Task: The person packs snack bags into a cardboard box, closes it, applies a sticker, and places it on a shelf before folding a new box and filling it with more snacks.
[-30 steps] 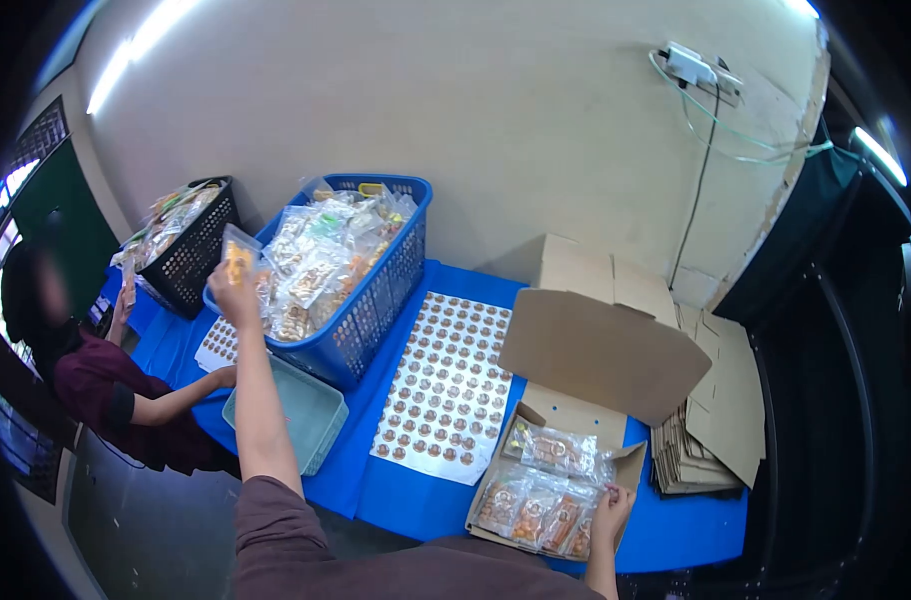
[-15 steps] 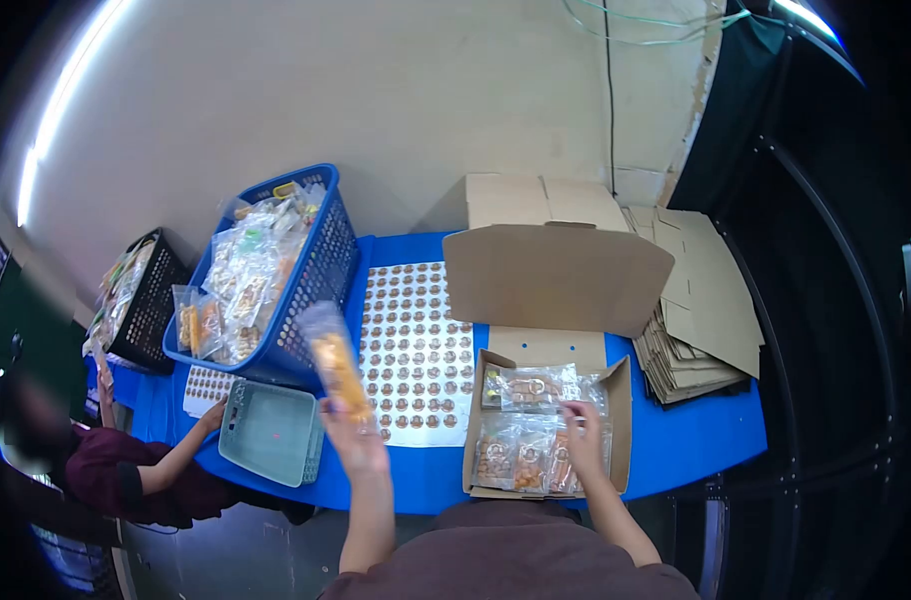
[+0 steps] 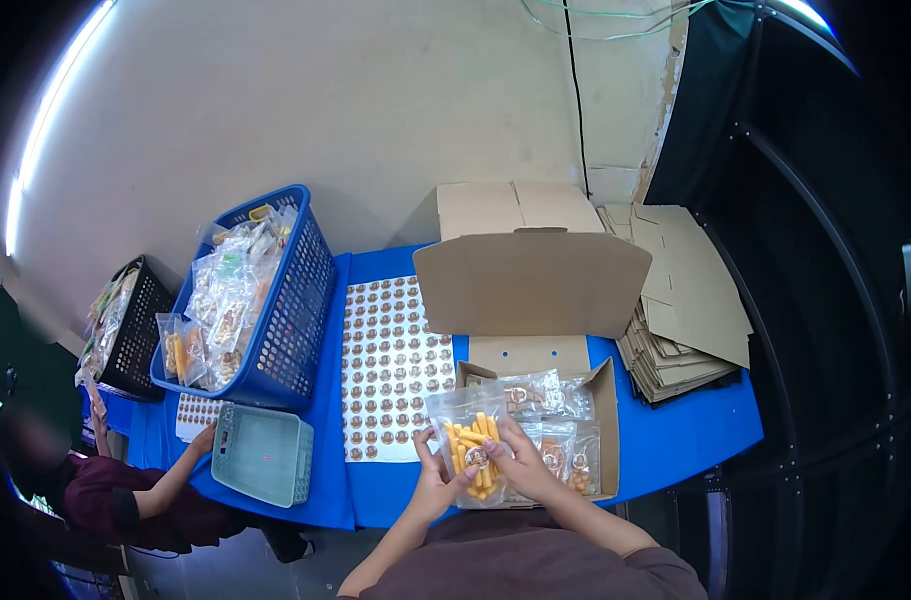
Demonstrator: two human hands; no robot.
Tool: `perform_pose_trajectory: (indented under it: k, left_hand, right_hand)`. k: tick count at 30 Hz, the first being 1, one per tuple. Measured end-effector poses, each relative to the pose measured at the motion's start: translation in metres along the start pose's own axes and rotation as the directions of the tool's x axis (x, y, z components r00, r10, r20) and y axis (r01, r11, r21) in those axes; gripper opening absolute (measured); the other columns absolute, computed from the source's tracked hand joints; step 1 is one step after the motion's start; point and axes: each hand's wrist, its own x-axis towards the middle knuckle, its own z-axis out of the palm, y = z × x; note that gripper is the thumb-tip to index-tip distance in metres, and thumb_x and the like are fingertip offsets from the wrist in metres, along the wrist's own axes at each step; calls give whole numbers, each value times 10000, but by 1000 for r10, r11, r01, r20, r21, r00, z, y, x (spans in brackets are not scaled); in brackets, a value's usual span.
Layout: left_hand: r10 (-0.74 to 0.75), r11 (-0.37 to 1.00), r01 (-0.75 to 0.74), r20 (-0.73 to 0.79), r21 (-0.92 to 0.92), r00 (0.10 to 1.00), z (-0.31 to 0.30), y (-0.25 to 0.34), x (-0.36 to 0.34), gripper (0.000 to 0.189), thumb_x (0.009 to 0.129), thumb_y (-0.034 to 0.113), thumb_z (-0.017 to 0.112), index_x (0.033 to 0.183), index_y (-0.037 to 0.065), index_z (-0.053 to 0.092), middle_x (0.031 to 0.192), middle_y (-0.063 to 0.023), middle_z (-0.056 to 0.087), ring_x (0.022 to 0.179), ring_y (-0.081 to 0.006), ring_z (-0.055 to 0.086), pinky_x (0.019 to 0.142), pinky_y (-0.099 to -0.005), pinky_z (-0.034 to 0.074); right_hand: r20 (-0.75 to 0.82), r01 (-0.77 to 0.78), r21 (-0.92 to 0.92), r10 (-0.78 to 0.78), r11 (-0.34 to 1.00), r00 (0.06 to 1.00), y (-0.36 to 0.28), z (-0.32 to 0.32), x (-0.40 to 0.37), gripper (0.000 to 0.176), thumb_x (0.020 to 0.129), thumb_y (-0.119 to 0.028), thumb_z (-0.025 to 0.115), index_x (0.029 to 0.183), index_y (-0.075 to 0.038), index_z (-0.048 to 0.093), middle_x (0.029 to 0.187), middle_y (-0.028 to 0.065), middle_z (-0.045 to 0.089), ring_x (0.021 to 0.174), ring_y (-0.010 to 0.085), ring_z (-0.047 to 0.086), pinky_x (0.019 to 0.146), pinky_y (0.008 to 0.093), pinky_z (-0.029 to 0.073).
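Note:
Between my hands is a clear plastic bag of yellow-orange snack sticks (image 3: 465, 431), with a round sticker low on its front. My left hand (image 3: 440, 482) grips the bag's left edge, thumb across the front. On the right side, my right hand (image 3: 522, 462) is closed on the same bag, its thumb near the sticker. The bag is held over the left part of an open cardboard box (image 3: 608, 440), hiding some of the contents. Inside the box lie several clear snack bags (image 3: 583, 453), some with round stickers.
Sticker sheets (image 3: 396, 380) lie left of the box. A blue basket (image 3: 294, 330) and a black basket (image 3: 146, 325) hold packed bags. A grey-green tray (image 3: 261, 490) stands in front. Flattened cartons (image 3: 686, 300) are stacked right. A co-worker's arm (image 3: 171, 478) reaches the tray.
My left hand has brought the snack-stick bag rightward to the box. My right hand has left the bags inside the box and now grips it too. The view has shifted slightly.

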Motion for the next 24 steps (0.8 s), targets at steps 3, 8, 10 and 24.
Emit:
perform_pose_trajectory:
  k: [3, 8, 10, 24]
  left_hand:
    - [-132, 990, 133, -17, 43, 991, 4, -7, -2, 574, 961, 87, 549, 1432, 38, 226, 1300, -136, 501, 1205, -180, 497, 981, -318, 432]
    - [-75, 991, 81, -52, 108, 996, 8, -14, -3, 465, 1015, 224, 461, 1392, -23, 345, 1284, -104, 529, 1155, -155, 526, 975, -289, 421]
    - [-124, 992, 121, -184, -26, 975, 8, -18, -1, 452, 1014, 208, 464, 1388, -21, 350, 1275, -107, 535, 1139, -150, 530, 971, -287, 423]
    - [-166, 891, 88, 139, 446, 976, 0, -9, -10, 583, 1023, 376, 401, 1409, -44, 279, 1278, -213, 475, 1206, -249, 475, 1037, -350, 352]
  right_hand:
    - [-96, -48, 184, 66, 982, 993, -6, 9, 0, 441, 993, -313, 508, 1265, 34, 505, 1125, 149, 544, 1098, 212, 513, 956, 333, 399]
    - [96, -283, 398, 267, 872, 959, -4, 13, -6, 387, 1007, -292, 492, 1244, 12, 516, 1122, 78, 576, 1033, 133, 546, 904, 286, 440]
    - [149, -356, 504, 327, 787, 933, 8, 18, -7, 375, 1005, -284, 502, 1241, 7, 518, 1118, 50, 584, 1014, 109, 553, 887, 273, 451]
    - [-116, -214, 525, 318, 824, 941, 3, 1, -3, 278, 984, -221, 544, 1067, 25, 644, 1051, 68, 650, 989, 145, 619, 913, 289, 461]
